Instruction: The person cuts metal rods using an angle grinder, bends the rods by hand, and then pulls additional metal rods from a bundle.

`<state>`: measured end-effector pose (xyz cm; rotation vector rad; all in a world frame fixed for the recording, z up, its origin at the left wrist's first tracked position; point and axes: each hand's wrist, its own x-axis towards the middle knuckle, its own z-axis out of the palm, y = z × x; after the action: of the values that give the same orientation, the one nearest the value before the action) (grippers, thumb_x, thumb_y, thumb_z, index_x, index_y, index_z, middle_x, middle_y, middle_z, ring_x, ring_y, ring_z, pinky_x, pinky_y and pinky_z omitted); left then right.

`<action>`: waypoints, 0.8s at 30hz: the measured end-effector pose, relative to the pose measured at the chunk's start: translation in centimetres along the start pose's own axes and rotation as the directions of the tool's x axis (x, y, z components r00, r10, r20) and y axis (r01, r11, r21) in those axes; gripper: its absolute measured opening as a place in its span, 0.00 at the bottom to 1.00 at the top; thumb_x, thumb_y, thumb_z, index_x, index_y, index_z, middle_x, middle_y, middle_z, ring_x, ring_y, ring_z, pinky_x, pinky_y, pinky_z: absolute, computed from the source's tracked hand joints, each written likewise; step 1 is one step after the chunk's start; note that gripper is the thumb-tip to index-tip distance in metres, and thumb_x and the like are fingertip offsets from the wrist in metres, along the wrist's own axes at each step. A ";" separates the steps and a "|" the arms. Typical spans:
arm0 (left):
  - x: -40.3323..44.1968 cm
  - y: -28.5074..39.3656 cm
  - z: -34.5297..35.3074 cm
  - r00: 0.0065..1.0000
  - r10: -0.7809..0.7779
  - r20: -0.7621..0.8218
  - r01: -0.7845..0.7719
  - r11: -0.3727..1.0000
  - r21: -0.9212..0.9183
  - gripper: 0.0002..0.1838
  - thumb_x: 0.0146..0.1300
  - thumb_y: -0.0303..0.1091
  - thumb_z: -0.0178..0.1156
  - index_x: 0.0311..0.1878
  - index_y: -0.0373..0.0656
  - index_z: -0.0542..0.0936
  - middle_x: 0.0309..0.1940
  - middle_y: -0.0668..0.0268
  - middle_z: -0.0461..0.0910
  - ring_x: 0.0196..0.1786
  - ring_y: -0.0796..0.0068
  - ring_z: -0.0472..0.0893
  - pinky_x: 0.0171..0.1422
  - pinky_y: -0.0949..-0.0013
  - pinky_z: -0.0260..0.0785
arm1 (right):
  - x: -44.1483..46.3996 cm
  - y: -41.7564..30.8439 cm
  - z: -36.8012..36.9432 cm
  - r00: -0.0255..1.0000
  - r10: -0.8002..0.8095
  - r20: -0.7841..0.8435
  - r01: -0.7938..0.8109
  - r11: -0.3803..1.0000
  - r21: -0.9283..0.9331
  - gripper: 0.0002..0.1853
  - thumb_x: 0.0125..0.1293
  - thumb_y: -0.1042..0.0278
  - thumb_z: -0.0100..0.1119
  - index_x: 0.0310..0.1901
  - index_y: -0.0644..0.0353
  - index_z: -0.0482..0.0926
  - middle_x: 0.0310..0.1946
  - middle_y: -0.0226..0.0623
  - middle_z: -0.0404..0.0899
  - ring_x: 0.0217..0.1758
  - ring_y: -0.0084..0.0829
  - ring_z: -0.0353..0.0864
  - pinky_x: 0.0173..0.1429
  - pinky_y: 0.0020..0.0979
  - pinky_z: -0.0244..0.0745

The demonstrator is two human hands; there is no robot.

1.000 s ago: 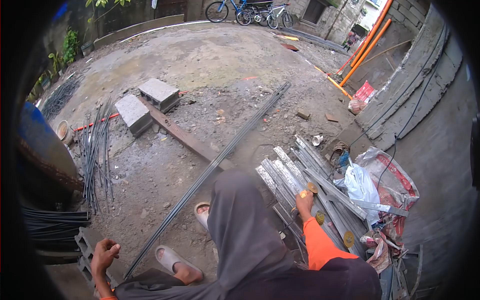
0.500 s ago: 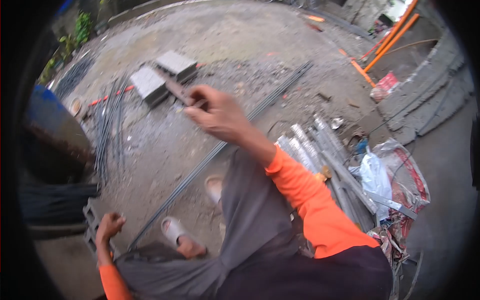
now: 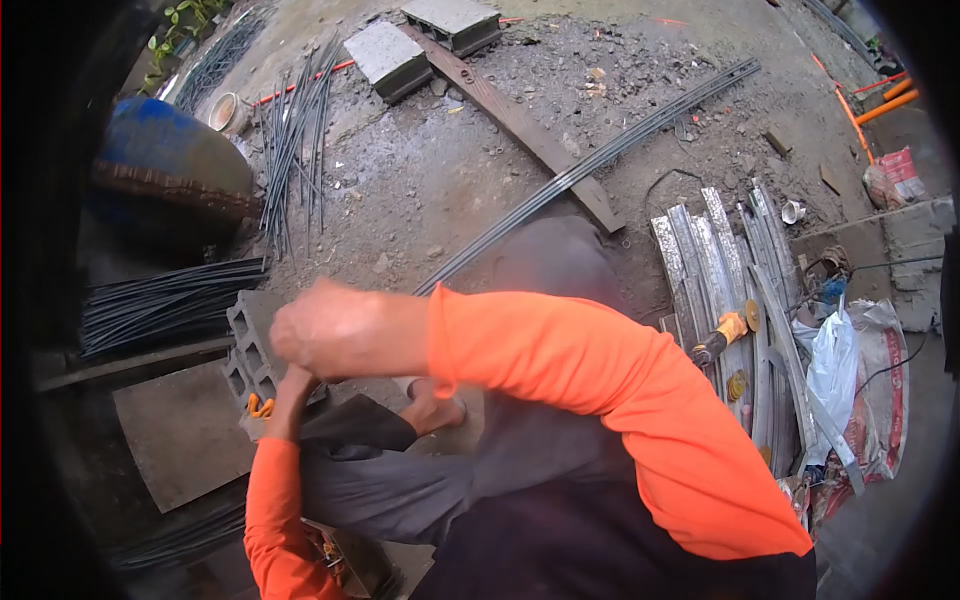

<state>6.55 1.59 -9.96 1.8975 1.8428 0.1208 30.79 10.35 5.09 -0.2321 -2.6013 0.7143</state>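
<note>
Gritty ground (image 3: 390,210) spreads around the seated person. Bent at the elbow, the right arm (image 3: 580,355) reaches leftward across the lap, its blurred right hand (image 3: 315,325) overlapping the upright left hand (image 3: 296,383). How open either is, or what it grips, I cannot tell. Just left stands a hollow block (image 3: 240,345); steel rods (image 3: 590,170) slant toward the far right.

No lettering, brand, number or sign is legible. Red print shows on the pale sack (image 3: 893,350) at right, its characters too creased and small to read. Pale marks on the red bag (image 3: 902,174) above it are likewise unreadable.
</note>
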 end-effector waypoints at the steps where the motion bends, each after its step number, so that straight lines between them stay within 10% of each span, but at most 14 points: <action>1: 0.7 1.8 0.9 0.996 -0.082 0.025 0.084 0.994 -0.068 0.25 0.68 0.41 0.62 0.59 0.30 0.78 0.54 0.41 0.82 0.57 0.44 0.83 0.61 0.50 0.74 | 0.6 -0.5 0.0 0.999 -0.003 -0.039 0.002 1.000 -0.019 0.06 0.53 0.71 0.66 0.31 0.62 0.87 0.32 0.46 0.88 0.37 0.47 0.90 0.36 0.44 0.84; 4: 3.4 6.0 3.2 0.944 -0.308 0.121 0.329 0.910 -0.251 0.25 0.69 0.41 0.61 0.61 0.30 0.77 0.55 0.40 0.82 0.58 0.43 0.82 0.62 0.50 0.74 | 1.3 -2.2 -1.4 0.997 0.044 -0.058 -0.048 0.997 -0.066 0.05 0.53 0.69 0.67 0.30 0.59 0.88 0.32 0.42 0.88 0.36 0.44 0.90 0.34 0.40 0.83; 7: 9.0 1.4 9.2 0.962 -0.213 0.173 0.216 0.976 0.002 0.29 0.71 0.44 0.60 0.65 0.29 0.75 0.58 0.39 0.80 0.63 0.44 0.80 0.65 0.51 0.72 | 2.0 -2.7 -2.3 0.999 0.036 -0.012 -0.037 0.997 -0.073 0.06 0.57 0.67 0.67 0.35 0.53 0.90 0.35 0.33 0.89 0.37 0.35 0.90 0.30 0.39 0.80; 13: 13.9 -2.5 17.8 0.972 -0.188 0.144 0.200 0.977 -0.075 0.31 0.69 0.48 0.61 0.62 0.29 0.78 0.59 0.39 0.80 0.65 0.44 0.79 0.66 0.51 0.72 | 2.6 -3.1 -2.3 0.999 0.008 0.031 -0.006 0.998 -0.063 0.10 0.55 0.63 0.71 0.39 0.54 0.89 0.35 0.30 0.88 0.37 0.32 0.88 0.33 0.38 0.78; 24: 15.8 -6.0 20.2 0.941 -0.153 0.302 0.237 0.935 -0.263 0.21 0.66 0.44 0.65 0.45 0.31 0.85 0.33 0.54 0.87 0.37 0.65 0.85 0.45 0.60 0.75 | 0.6 -3.3 -5.5 0.991 0.042 0.131 -0.027 0.993 -0.112 0.07 0.54 0.63 0.72 0.33 0.54 0.87 0.26 0.25 0.83 0.32 0.28 0.85 0.30 0.32 0.71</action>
<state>10.32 10.88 -34.25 1.4372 1.7036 0.0550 32.53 10.18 11.29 -0.2725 -2.7739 0.6180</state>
